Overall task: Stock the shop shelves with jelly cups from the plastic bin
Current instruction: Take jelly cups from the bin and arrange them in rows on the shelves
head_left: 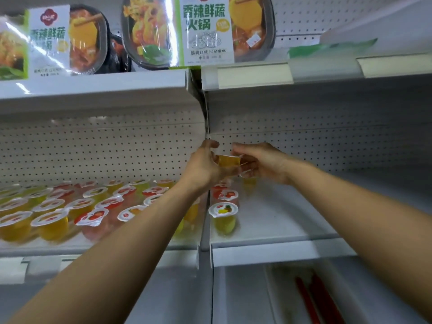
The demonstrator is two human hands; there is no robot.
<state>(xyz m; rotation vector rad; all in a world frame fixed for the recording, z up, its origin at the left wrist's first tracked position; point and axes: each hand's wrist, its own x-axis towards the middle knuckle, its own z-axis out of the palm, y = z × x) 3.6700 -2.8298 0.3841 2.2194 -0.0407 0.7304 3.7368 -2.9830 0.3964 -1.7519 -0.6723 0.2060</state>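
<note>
An amber jelly cup (228, 160) hangs between both hands near the back of the right shelf (280, 218). My left hand (203, 167) grips its left side and my right hand (259, 161) its right side. A second cup (247, 175) shows partly under my right hand. Below them on the right shelf stand a red cup (225, 195) and a yellow-green cup (223, 216). The left shelf (93, 246) carries several rows of yellow and red jelly cups (91, 206). The plastic bin is not in view.
The upper shelf holds large hot-pot meal packs (198, 31). A vertical divider (205, 118) splits the two shelf bays. Pegboard (93, 146) backs both bays. Below right, a white tray (280, 288) holds red sticks (318, 298).
</note>
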